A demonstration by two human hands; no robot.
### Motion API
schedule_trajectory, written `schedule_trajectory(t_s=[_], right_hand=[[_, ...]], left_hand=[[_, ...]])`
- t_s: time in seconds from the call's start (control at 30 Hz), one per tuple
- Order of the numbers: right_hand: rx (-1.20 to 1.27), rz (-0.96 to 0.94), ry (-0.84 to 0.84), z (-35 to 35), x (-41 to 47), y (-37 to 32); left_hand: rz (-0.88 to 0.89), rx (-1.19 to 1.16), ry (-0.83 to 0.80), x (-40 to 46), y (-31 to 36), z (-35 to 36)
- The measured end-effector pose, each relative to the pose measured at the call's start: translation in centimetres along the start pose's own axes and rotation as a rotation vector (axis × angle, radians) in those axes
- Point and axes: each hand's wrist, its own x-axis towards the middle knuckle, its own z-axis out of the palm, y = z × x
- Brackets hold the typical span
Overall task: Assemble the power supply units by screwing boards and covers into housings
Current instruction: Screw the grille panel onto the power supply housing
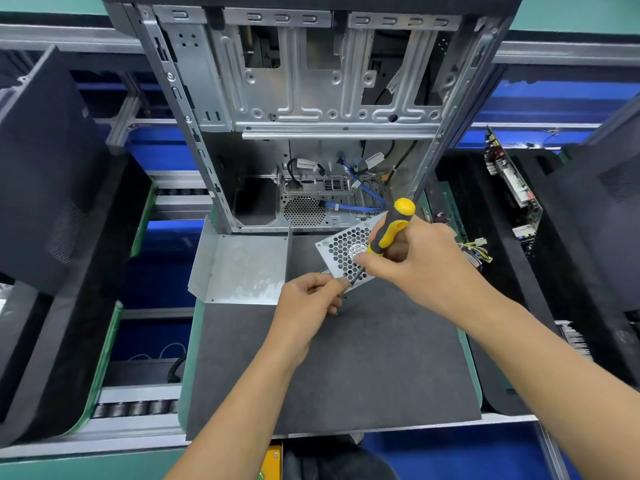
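Observation:
A metal power supply housing [341, 249] with a honeycomb grille stands tilted on the dark mat [363, 368], partly hidden behind my hands. My right hand [412, 261] grips a yellow-and-black screwdriver [391, 230], its tip pointing down-left at the housing's lower corner. My left hand [308, 306] pinches at that same corner, right by the screwdriver tip; what it pinches is too small to tell. A bent metal cover [242, 268] lies on the mat to the left of the housing.
An open computer case [311, 98] with blue and black cables stands behind the mat. Black foam trays [52, 174] flank both sides. A circuit board [512, 188] stands upright in the right tray, with a bundle of coloured wires [474, 251] near my right hand.

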Motion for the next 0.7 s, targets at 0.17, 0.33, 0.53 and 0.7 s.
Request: schedule_trajectory(t_s=[0.17,0.33,0.53,0.7], right_hand=[[-0.001,-0.068,0.077,0.6,0.3,-0.9],[0.067,-0.123,0.149,1.4,0.0,-1.1],[-0.073,-0.272,0.127,0.2,-0.2,-2.5],[-0.375,-0.386,0.003,-3.6,0.8,-4.9]], left_hand=[[0.023,0.014,0.009,0.1,-0.1,0.1],[0.029,0.023,0.013,0.1,-0.2,0.2],[0.035,0.023,0.007,0.3,-0.1,0.2],[0.025,-0.012,0.019,0.4,-0.1,0.4]])
